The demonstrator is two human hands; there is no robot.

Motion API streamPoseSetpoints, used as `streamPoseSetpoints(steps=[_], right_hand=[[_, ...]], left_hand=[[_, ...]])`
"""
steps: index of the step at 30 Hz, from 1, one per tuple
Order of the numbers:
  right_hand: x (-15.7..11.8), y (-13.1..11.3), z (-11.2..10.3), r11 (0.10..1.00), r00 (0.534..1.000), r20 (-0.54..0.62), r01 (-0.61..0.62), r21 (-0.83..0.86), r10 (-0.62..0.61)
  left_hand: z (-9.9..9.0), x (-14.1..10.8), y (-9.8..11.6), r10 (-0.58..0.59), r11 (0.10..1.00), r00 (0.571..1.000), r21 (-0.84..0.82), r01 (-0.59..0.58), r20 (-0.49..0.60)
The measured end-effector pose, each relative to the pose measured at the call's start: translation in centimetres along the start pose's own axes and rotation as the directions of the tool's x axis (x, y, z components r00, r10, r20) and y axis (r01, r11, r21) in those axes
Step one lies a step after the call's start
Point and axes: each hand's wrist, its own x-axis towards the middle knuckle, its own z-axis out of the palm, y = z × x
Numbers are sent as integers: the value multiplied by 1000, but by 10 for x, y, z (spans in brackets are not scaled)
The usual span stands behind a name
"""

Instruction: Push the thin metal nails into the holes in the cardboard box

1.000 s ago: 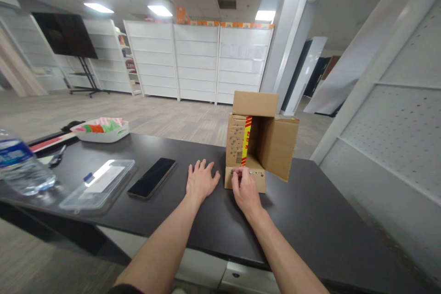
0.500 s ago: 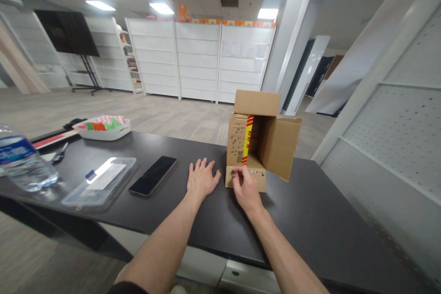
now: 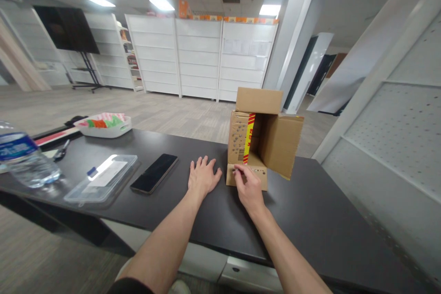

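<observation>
An open cardboard box [image 3: 275, 140] lies on its side on the dark table [image 3: 310, 220], its opening facing me and its flaps spread. A red and yellow tape strip [image 3: 248, 138] runs down its left inner wall. My right hand [image 3: 248, 187] pinches something small at the lower flap [image 3: 257, 178], where the tape ends. What it pinches is too small to tell. My left hand [image 3: 202, 178] lies flat on the table just left of the box, fingers apart, holding nothing.
A black phone [image 3: 154, 173] lies left of my left hand. Further left are a clear plastic lid [image 3: 103, 178], a water bottle [image 3: 24, 161], scissors [image 3: 62, 149] and a white tray [image 3: 103, 125] with coloured items. White shelving panels stand at the right.
The view has shifted slightly. My right hand's fingers have edged a little along the lower flap. My left hand stays flat in the same place.
</observation>
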Motion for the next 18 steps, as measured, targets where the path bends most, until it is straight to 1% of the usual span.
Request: streamPoseSetpoints(steps=[5, 8, 11, 14, 18], right_hand=[[0, -4, -4, 999, 998, -52, 46, 11, -46], [-1, -7, -5, 996, 996, -41, 86, 26, -85], [-3, -9, -6, 996, 996, 32, 79, 50, -80], [-6, -8, -4, 998, 992, 122, 21, 55, -28], [-8, -5, -2, 997, 970, 243, -32, 63, 15]], left_hand=[[0, 0, 0, 2, 1000, 1000, -5, -2, -1], [1, 0, 0, -3, 1000, 1000, -6, 3, 9], [1, 0, 0, -11, 1000, 1000, -6, 11, 21], [1, 0, 0, -5, 1000, 1000, -6, 5, 13], [2, 0, -1, -1, 1000, 1000, -14, 1, 7]])
